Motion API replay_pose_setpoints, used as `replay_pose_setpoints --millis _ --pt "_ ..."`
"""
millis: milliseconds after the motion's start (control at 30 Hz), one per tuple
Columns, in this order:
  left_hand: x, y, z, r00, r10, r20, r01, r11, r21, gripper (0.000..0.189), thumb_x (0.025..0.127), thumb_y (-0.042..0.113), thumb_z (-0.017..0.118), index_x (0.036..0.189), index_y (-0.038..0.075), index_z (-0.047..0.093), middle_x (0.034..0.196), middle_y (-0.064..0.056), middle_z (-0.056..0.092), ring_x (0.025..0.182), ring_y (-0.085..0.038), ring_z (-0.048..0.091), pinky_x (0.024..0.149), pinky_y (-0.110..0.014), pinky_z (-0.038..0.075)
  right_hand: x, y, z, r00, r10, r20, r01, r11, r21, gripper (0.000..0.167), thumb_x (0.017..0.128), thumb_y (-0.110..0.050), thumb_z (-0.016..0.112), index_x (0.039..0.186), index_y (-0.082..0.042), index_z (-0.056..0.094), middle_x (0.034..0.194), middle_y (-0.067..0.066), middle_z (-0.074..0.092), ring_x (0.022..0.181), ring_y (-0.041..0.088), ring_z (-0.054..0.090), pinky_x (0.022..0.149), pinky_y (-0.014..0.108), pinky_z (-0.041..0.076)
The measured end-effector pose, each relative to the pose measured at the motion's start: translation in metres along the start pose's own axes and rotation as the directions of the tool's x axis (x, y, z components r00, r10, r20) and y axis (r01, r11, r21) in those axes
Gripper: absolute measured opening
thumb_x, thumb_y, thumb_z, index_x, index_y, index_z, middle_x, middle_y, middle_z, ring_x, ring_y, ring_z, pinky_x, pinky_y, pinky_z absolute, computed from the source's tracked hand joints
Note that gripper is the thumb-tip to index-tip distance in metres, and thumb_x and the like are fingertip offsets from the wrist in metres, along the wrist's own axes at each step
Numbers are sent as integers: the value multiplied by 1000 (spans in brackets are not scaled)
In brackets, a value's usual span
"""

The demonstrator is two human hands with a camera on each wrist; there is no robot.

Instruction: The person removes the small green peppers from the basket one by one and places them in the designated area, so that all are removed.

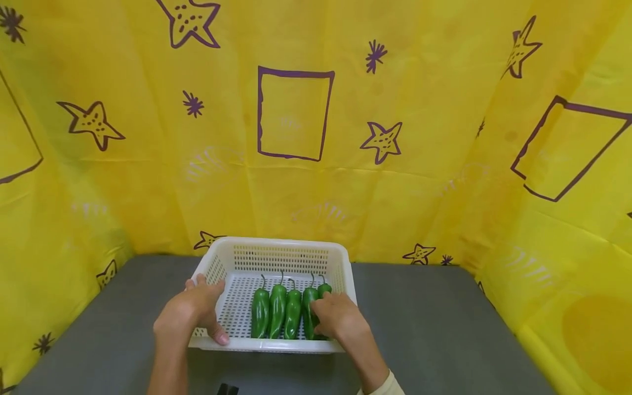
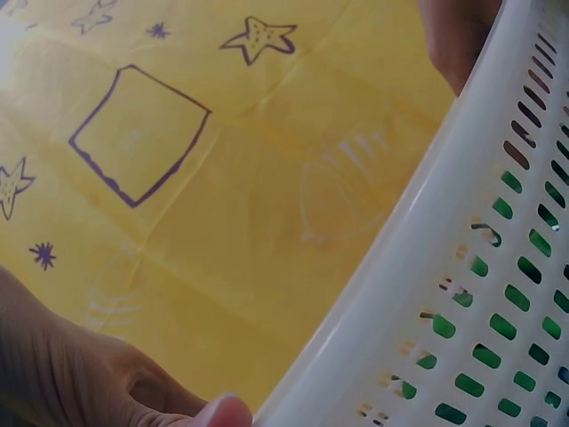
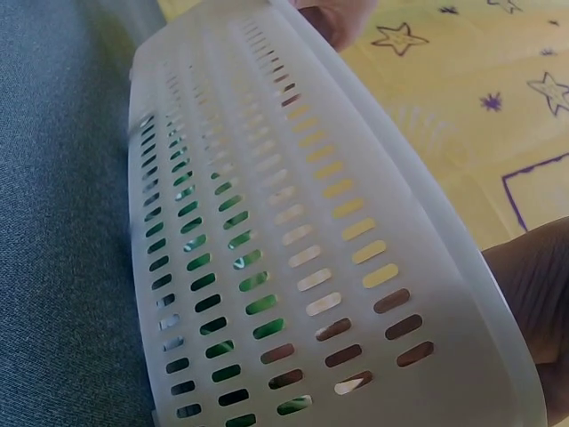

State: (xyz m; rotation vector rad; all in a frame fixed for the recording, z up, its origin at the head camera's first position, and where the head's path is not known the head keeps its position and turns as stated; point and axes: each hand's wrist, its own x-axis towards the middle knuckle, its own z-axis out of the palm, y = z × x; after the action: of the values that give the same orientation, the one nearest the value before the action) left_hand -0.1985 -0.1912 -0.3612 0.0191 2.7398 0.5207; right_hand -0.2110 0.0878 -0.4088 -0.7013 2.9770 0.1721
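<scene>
A white plastic basket (image 1: 283,344) with slotted walls stands on the grey table. Inside it, several long green peppers (image 1: 277,310) lie side by side with their stems toward the back wall. My left hand (image 1: 190,311) rests at the basket's front left corner, fingers spread at the left rim and thumb on the front rim. My right hand (image 1: 340,317) reaches over the right side into the basket, its fingers curled at the rightmost pepper (image 1: 323,288) and covering most of it. Both wrist views show the peppers only as green patches through the wall slots.
A yellow cloth (image 1: 296,192) printed with purple stars and squares hangs behind and at both sides. The grey tabletop (image 1: 419,323) extends to the left and right of the basket. A small black object (image 1: 227,389) shows at the bottom edge of the head view.
</scene>
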Motion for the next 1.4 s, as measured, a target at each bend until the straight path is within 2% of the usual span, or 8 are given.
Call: replay_pose_setpoints --millis 133,400,700,867,1167,1400 --pt "0 0 -1 1000 1 -4 -1 1000 1 135 53 31 100 163 1 28 161 -50 -3 147 -73 5 106 -85 32 1 -1 0 1000 13 -26 -14 1000 -4 25 81 -34 89 83 -17 72 82 0 65 81 16 58 79 34 52" --pt "-2 0 -1 1000 0 1 0 1000 -4 132 56 29 100 163 1 28 161 -50 -4 149 -71 2 108 -85 28 1 -6 2 998 51 -23 -51 999 -9 24 83 -32 87 95 -15 74 89 3 67 87 18 61 83 37 52" --pt "-1 -1 0 1000 12 10 -12 1000 4 132 56 30 100 163 0 28 160 -50 -5 148 -72 -1 109 -85 27 1 -9 5 996 78 -31 -78 997 1 21 84 -30 85 88 -13 73 87 6 67 83 23 61 80 36 48" --pt "-1 -1 0 1000 7 9 -7 1000 -8 133 55 30 100 163 2 27 160 -50 -6 148 -72 -2 109 -86 26 2 -9 6 996 91 -21 -91 996 -6 23 85 -34 84 91 -13 75 89 7 67 82 24 60 79 35 45" --pt "-2 -1 -2 1000 10 9 -10 1000 4 131 56 30 99 163 3 29 159 -51 -6 147 -74 -3 107 -88 26 3 -11 4 997 77 -8 -78 996 -47 24 89 -40 79 93 -16 77 93 7 72 87 25 64 83 37 48" --pt "-1 -1 0 1000 16 21 -16 1000 14 129 56 32 99 163 5 32 160 -51 -5 147 -74 -3 105 -88 28 2 -10 4 996 83 21 -83 996 -16 27 90 -40 78 88 -13 75 92 8 71 87 25 64 83 37 47"
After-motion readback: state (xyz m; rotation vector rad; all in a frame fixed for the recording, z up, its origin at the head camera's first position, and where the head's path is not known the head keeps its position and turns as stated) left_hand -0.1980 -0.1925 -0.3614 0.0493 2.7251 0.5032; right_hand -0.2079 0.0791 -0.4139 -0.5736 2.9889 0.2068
